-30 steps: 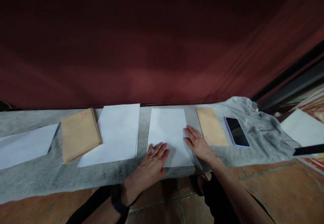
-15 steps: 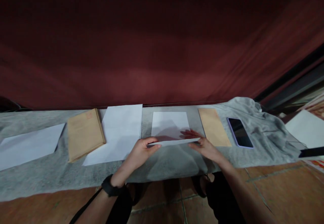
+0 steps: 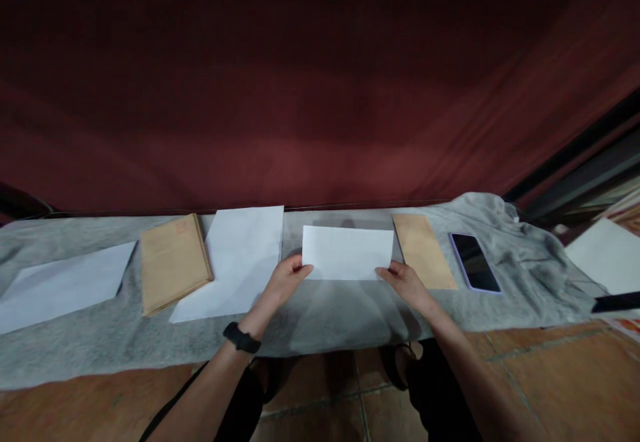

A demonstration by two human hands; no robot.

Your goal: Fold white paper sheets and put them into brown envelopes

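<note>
A white sheet of paper [image 3: 348, 253], a wide rectangle with a straight lower edge, is held between my hands above the grey cloth. My left hand [image 3: 287, 278] pinches its lower left corner, thumb on top. At the lower right, my right hand [image 3: 403, 282] grips the same sheet with the thumb in front. The fingers behind the paper are partly hidden. Just right of it lies a single brown envelope [image 3: 425, 252]. To the left rests a larger stack of white paper [image 3: 245, 255].
A pile of brown envelopes [image 3: 175, 262] overlaps the white stack. Another white sheet [image 3: 65, 285] lies far left. A phone [image 3: 475, 262] in a purple case sits right of the single envelope. The grey cloth [image 3: 340, 322] bunches up at the right, and a dark red wall [image 3: 320, 95] rises behind.
The paper in my hands was seen nearly edge-on; now its broad face is turned up toward me. The right fingers, spread before, have closed on its corner.
</note>
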